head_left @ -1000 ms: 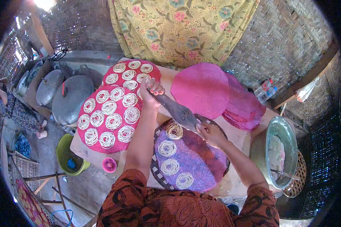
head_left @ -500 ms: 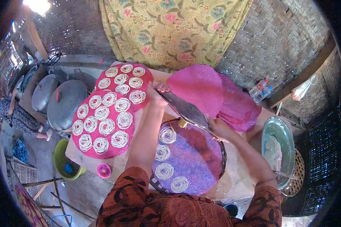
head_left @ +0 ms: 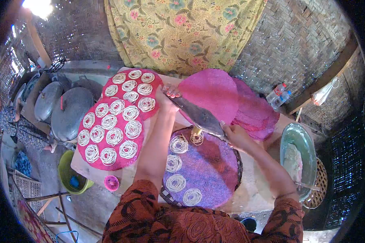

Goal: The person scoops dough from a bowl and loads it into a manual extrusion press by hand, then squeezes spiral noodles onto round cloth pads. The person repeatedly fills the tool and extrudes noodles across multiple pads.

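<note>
A dark wooden press [head_left: 199, 117] slants over the purple round mat [head_left: 209, 172], with a short brass-coloured tube under its middle. My left hand [head_left: 169, 97] is closed round its upper left end. The lower right end is gripped by my right hand [head_left: 234, 135]. Beneath the tube lies a small, loose coil of strands [head_left: 196, 138] at the mat's upper part. Several pale strand coils [head_left: 176, 183] run down the mat's left side. To the left, red mats [head_left: 123, 156] bear several rows of similar coils.
Pink round mats [head_left: 210, 95] are stacked behind the press. A green basin [head_left: 286, 139] with pale dough stands at the right, near two bottles [head_left: 279, 97]. A pink cup [head_left: 111, 183], a green tub [head_left: 65, 172] and lidded pans [head_left: 71, 114] are leftward. Another person [head_left: 22, 125] is at far left.
The press has shifted right along the mat, away from the finished-looking upper left coil. A new loose coil now shows under the tube. Both hands keep hold of the press.
</note>
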`<state>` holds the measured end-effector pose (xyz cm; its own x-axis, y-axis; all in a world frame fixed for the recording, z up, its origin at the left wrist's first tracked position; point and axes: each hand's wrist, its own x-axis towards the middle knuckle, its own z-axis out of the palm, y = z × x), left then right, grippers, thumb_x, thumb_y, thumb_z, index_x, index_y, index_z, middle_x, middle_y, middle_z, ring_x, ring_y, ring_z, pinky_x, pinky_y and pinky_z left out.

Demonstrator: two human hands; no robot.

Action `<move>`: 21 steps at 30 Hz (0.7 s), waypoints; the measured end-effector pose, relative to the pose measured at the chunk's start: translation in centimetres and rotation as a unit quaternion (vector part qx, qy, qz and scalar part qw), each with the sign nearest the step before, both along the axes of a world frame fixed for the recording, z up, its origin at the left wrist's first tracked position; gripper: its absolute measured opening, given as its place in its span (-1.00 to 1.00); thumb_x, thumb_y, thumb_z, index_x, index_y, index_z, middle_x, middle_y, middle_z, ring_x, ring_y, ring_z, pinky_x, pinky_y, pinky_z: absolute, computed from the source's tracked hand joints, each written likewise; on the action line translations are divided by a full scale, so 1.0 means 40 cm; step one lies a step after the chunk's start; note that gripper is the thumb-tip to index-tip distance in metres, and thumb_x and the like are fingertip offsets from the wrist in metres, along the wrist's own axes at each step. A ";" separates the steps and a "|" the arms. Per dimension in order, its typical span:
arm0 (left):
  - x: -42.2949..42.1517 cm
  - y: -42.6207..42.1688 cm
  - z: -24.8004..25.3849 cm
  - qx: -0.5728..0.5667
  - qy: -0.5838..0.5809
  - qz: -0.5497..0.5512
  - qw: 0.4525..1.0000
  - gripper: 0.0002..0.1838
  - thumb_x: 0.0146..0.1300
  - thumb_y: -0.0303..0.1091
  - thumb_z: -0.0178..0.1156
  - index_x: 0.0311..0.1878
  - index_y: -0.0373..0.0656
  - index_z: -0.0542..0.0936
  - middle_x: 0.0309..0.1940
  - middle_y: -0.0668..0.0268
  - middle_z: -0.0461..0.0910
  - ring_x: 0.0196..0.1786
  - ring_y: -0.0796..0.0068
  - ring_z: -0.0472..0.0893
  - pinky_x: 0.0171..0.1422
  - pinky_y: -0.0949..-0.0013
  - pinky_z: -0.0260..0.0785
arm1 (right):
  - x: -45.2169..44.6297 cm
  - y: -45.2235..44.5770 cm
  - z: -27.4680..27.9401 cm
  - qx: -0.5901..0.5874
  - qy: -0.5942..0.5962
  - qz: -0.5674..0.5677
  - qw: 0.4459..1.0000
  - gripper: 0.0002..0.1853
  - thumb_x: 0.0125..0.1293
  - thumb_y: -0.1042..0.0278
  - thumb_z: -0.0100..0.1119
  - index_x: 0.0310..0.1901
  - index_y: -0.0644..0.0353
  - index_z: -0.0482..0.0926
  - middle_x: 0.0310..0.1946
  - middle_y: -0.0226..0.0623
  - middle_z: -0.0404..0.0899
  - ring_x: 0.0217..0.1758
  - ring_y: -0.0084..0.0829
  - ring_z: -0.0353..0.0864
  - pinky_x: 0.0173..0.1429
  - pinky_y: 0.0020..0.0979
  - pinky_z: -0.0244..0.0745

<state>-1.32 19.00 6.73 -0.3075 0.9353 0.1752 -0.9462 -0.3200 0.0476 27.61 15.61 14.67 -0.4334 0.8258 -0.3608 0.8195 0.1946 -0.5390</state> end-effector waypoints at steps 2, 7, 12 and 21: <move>0.010 -0.021 0.000 -0.010 0.006 0.002 1.000 -0.54 0.34 -0.05 -0.35 -0.71 0.11 0.20 -0.86 0.56 0.16 -0.80 0.60 0.23 -0.61 0.45 0.17 | -0.001 -0.021 0.000 -0.022 0.008 -0.007 1.000 -0.19 0.34 -0.33 -0.34 -0.42 0.43 0.58 -0.65 -0.06 0.48 -0.49 -0.20 0.52 -0.23 -0.19 0.39; 0.060 -0.020 -0.038 -0.052 -0.026 -0.023 0.998 -0.59 0.30 -0.03 -0.33 -0.66 0.09 0.23 -0.86 0.57 0.13 -0.82 0.61 0.15 -0.66 0.47 0.09 | 0.047 -0.038 0.007 -0.015 -0.002 -0.006 1.000 -0.20 0.34 -0.31 -0.32 -0.43 0.44 0.57 -0.64 -0.01 0.49 -0.50 -0.14 0.52 -0.22 -0.16 0.39; 0.118 0.044 -0.055 -0.072 -0.015 -0.025 0.997 -0.66 0.22 -0.14 -0.23 -0.70 0.12 0.23 -0.88 0.59 0.14 -0.83 0.65 0.17 -0.66 0.51 0.10 | 0.092 -0.007 -0.032 0.023 -0.007 -0.019 1.000 -0.23 0.35 -0.28 -0.30 -0.41 0.42 0.59 -0.58 0.07 0.54 -0.45 -0.02 0.57 -0.19 -0.11 0.40; 0.139 0.085 -0.029 -0.051 0.031 -0.053 0.997 -0.63 0.29 -0.14 -0.30 -0.67 0.11 0.21 -0.85 0.55 0.12 -0.79 0.64 0.17 -0.63 0.47 0.08 | 0.122 0.012 -0.079 0.105 -0.005 -0.035 0.994 -0.31 0.35 -0.22 -0.26 -0.44 0.34 0.59 -0.54 0.08 0.55 -0.38 0.03 0.59 -0.18 -0.09 0.40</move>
<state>4.25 22.40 5.57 -0.1973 0.9759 0.0936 -0.9688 -0.2087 0.1340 32.48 16.07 11.52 -0.3700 0.9109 -0.1825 0.8404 0.2444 -0.4837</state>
